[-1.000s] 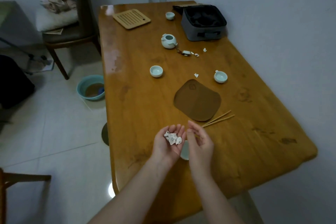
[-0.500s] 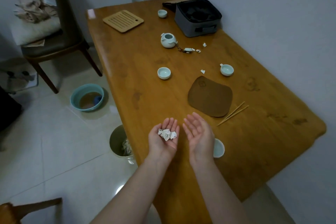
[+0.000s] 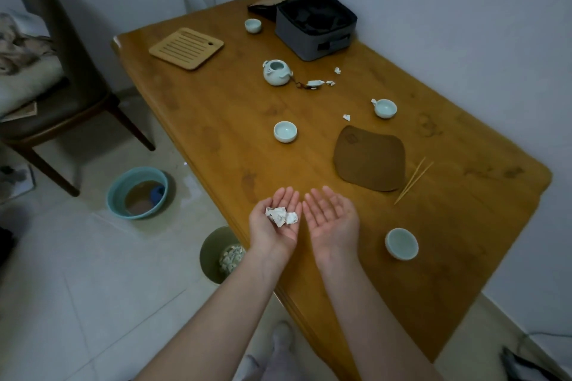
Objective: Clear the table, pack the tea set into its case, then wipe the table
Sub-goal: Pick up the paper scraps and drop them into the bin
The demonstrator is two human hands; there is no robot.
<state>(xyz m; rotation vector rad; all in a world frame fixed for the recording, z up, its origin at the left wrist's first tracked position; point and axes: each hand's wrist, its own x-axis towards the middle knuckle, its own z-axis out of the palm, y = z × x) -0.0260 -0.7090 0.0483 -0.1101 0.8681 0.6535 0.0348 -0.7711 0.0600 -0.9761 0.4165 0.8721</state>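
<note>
My left hand (image 3: 275,223) lies palm up over the table's near left edge and carries several crumpled white paper scraps (image 3: 281,215) on its flat palm. Beside it my right hand (image 3: 332,219) is palm up with nothing in it. On the wooden table (image 3: 216,120) stand a pale teapot (image 3: 275,72) without its lid, several pale cups (image 3: 285,131) (image 3: 385,108) (image 3: 401,243) (image 3: 253,25), a brown mat (image 3: 370,158) and two thin sticks (image 3: 413,179). More white scraps (image 3: 346,116) (image 3: 337,70) lie between them. The grey case (image 3: 315,26) stands unzipped at the far end.
A slatted bamboo tray (image 3: 186,48) lies at the far left corner. On the floor under the table edge stands a green bin (image 3: 219,254) holding scraps, and a blue basin (image 3: 137,193) with water further left. A dark chair (image 3: 58,71) is at the left.
My view has swung left and down, so the bin came into sight. My right hand turned from pinching over the left palm to lying flat beside it. The cup it hid now shows.
</note>
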